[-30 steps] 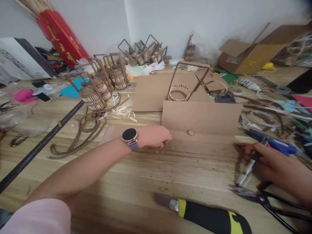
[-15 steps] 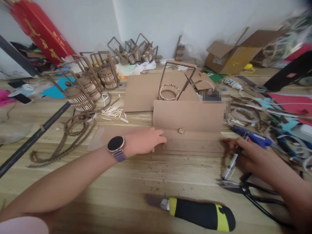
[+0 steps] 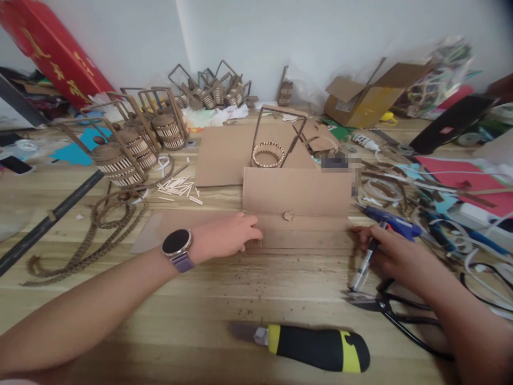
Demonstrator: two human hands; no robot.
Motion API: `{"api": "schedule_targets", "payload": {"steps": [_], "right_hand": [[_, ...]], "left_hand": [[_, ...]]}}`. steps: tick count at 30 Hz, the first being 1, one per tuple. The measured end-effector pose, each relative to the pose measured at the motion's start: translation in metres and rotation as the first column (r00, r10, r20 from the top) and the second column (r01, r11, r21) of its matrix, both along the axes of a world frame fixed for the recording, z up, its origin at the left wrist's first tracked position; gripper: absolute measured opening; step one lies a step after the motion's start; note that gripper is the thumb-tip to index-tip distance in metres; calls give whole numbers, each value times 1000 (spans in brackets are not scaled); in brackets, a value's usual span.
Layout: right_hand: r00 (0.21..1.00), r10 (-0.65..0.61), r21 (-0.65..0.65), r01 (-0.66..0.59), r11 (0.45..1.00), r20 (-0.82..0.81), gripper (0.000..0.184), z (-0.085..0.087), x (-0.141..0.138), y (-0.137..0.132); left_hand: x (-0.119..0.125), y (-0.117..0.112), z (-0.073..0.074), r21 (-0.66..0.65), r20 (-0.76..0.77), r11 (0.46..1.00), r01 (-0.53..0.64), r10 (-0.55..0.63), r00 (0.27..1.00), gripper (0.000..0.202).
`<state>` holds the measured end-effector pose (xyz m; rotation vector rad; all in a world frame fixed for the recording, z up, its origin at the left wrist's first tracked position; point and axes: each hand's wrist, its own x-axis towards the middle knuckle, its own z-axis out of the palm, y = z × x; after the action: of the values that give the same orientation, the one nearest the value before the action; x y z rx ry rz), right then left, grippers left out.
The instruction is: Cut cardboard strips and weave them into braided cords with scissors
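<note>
My left hand (image 3: 222,235), with a watch (image 3: 177,243) on its wrist, rests on a folded piece of cardboard (image 3: 296,190). Its fingers are spread and slightly bent, their tips near the fold. A small torn bump (image 3: 288,215) shows on the crease just right of them. My right hand (image 3: 395,251) is closed around a marker pen (image 3: 364,266), whose lower end points down toward the table. The fingertips of that hand are at the cardboard's right end; whether they touch it I cannot tell. Pruning shears (image 3: 382,305) lie beneath the right wrist.
A utility knife (image 3: 316,347) lies in front. Behind the cardboard stands a small round basket (image 3: 268,154) with a tall handle. Lidded baskets (image 3: 120,160), small sticks (image 3: 176,186) and braided strips (image 3: 88,235) are at left. At right lie a blue glue gun (image 3: 395,220) and coiled strips (image 3: 380,187).
The whole view has shifted, so most things appear farther left. Both hands keep nearly the same place against the cardboard, and the pen stays in my right hand.
</note>
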<state>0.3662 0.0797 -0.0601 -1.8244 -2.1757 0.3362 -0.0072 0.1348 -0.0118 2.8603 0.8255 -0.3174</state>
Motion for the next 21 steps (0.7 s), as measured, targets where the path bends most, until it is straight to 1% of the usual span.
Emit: {"api": "schedule_targets", "payload": {"steps": [3,6,9,11,14,15,16,18,19,20,21], "right_hand": [[1000,7,-11,-7,1000,5,7,2,-1,0],[1000,8,-14,-8,1000,7,8,4,-2,0],[1000,10,-19,-9,1000,4,10,4,-2,-1],[1000,8,-22,-8,1000,-1,10,4,-2,-1],[1000,10,-24,-10,1000,-14,11,6,-3,-2],[1000,12,-23,-12,1000,-20,12,6,-3,-2],[1000,14,-22,-14,1000,-26,12,6,-4,-3],[999,13,-18,-14,1000,-41,10,7,-5,-3],[999,10,-15,-11,1000,-49,10,7,-6,-3],[998,6,-11,-6,1000,-57,9,7,-6,-3],[998,0,-8,-1,1000,-66,9,6,-6,-3]], "left_hand": [[3,8,2,-2,-21,998,64,-64,998,19],[14,18,4,-1,-38,989,148,-148,988,20],[34,25,6,9,-79,970,243,-241,967,16],[49,27,7,23,-108,955,296,-292,950,17],[69,28,10,52,-150,937,344,-334,931,16],[75,29,12,58,-162,932,359,-346,924,18],[81,30,13,63,-169,925,374,-359,918,29],[92,32,15,79,-160,912,401,-386,909,64],[98,33,14,87,-143,909,408,-394,908,77],[104,34,13,91,-122,907,411,-399,909,87],[110,35,10,88,-94,911,403,-395,914,90]]}}
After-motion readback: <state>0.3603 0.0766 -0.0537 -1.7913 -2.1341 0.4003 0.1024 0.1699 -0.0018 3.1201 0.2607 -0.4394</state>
